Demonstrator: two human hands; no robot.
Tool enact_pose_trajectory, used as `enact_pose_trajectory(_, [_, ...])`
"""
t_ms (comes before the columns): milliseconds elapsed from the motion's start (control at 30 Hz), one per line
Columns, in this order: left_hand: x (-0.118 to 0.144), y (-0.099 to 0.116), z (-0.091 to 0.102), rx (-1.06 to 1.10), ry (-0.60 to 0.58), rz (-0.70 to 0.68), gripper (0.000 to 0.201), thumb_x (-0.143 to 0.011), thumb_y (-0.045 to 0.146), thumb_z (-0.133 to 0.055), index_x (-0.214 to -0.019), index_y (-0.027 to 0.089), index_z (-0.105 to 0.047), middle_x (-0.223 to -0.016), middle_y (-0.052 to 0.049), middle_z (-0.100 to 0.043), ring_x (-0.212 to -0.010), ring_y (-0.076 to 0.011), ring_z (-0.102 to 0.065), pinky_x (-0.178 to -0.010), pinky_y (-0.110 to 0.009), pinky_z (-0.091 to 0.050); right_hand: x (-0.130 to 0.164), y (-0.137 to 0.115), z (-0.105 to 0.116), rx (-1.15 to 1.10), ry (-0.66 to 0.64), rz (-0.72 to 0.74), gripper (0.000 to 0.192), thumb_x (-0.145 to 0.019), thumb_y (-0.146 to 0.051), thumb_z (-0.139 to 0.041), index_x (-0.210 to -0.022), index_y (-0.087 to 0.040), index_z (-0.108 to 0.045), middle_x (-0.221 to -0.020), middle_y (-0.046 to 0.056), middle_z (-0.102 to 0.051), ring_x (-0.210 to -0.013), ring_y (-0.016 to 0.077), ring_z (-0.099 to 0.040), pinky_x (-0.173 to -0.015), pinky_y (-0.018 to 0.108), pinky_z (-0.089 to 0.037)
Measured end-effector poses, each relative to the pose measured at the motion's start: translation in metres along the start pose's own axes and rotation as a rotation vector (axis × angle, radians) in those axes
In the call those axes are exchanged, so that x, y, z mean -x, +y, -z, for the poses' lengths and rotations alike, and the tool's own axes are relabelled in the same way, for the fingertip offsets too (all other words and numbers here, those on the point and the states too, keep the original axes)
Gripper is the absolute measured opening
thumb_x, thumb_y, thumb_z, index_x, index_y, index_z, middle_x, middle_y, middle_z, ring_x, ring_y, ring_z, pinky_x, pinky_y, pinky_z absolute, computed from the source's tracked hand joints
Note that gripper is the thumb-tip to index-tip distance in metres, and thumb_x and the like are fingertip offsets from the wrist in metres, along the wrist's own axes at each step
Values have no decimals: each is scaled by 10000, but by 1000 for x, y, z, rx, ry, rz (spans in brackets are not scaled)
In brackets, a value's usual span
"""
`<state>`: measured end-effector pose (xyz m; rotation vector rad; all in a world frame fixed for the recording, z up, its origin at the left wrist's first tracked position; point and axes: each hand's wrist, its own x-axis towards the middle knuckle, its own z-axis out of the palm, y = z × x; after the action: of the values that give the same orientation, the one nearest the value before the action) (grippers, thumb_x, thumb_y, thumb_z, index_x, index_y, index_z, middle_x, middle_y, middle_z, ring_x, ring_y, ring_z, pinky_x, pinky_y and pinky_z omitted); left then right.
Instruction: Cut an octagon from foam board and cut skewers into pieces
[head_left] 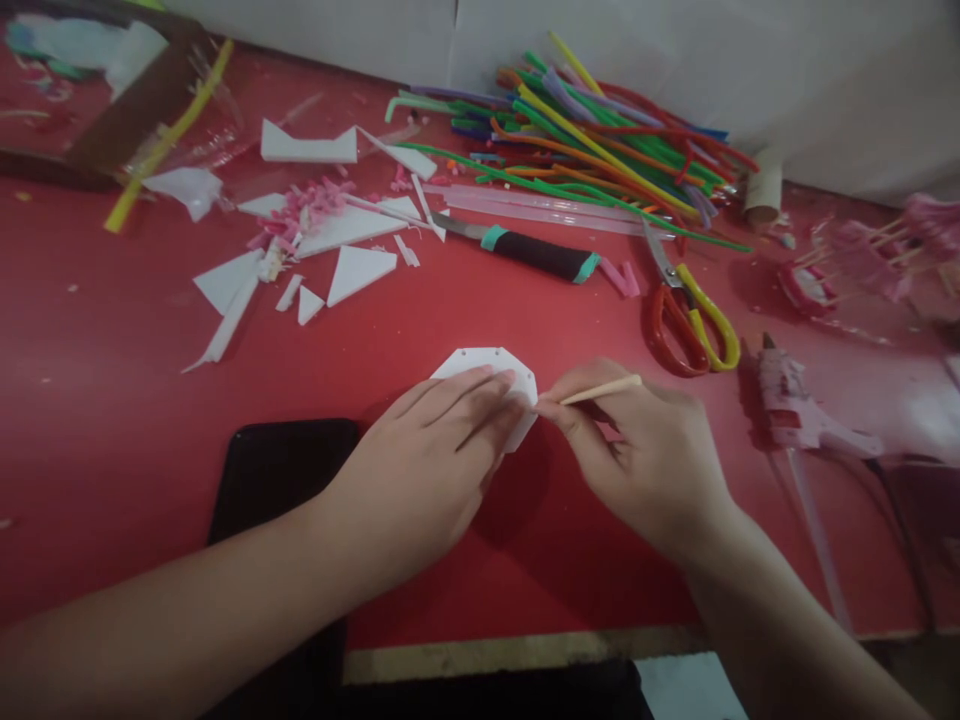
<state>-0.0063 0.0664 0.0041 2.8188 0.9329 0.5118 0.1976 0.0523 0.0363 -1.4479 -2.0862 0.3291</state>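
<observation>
Pressing hand: left hand [442, 450], fingers flat and spread on the white cutout [491, 368], pinning it to the counter [112, 400]; nothing gripped.
Pinching hand: right hand [645, 450], fingertips closed on a thin wooden stick [600, 389], its tip meeting the cutout's right edge.
White cutout: many-sided flat piece, small holes along its far rim, lying near the counter's middle, partly under the left hand.
Black slab: dark flat item [285, 470] under the left forearm.
Scissors: red and yellow handles [686, 315], beyond the right hand.
Glue gun: pink [795, 415], just right of the right hand.
Knife: black grip [525, 250], behind the cutout.
Scraps: white offcuts [300, 250], far left.
Pipe cleaners: mixed colours [600, 140], piled by the wall.
</observation>
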Motion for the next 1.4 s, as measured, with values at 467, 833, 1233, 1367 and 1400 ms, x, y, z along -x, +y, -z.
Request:
enact_pose_trajectory(467, [0, 1, 0, 21, 3, 6, 431, -967, 156, -442, -1377, 109, -563, -1431, -128, -583, -1354, -306, -515, -1079, -508, -490, 2, 0, 0, -19, -21, -19, 129, -928, -127, -565, -859, -209, -637, -855, 10, -730, -720, 127, -673, -598, 218, -483])
enact_pose_trajectory(833, [0, 0, 2, 2, 9, -11, 430, -953, 129, -449, -1363, 113, -575, -1439, -113, -578, -1337, -302, -525, -1066, -494, -501, 3, 4, -5, -33, 112, 42, 91, -918, -178, -621, -840, -223, -608, -784, 4, -718, -709, 147, -687, -626, 249, -528])
enact_pose_trajectory(1233, [-1, 2, 14, -10, -34, 72, 453, -921, 375, -507, -1300, 164, -634, -1337, -173, -578, -1222, -450, -502, -950, -643, -504, 9, 13, -4, -77, 354, -116, 72, -894, -241, -681, -902, -250, -610, -825, 3, -716, -659, 153, -686, -606, 297, -583])
enact_pose_trajectory(1367, [2, 1, 13, -89, -11, 132, 546, -930, 569, -486, -1287, 189, -649, -1280, -195, -585, -984, -394, -580, -748, -585, -561, 8, 14, -5, -112, 391, -171, 63, -911, -275, -672, -911, -237, -621, -809, 5, -701, -668, 161, -707, -587, 297, -587])
enact_pose_trajectory(1400, [2, 1, 12, -101, -2, 139, 606, -921, 626, -476, -1282, 171, -648, -1247, -208, -589, -938, -379, -588, -718, -569, -565, 8, 14, -5, -127, 398, -173, 55, -917, -271, -665, -915, -236, -623, -820, 5, -696, -674, 160, -710, -588, 295, -592])
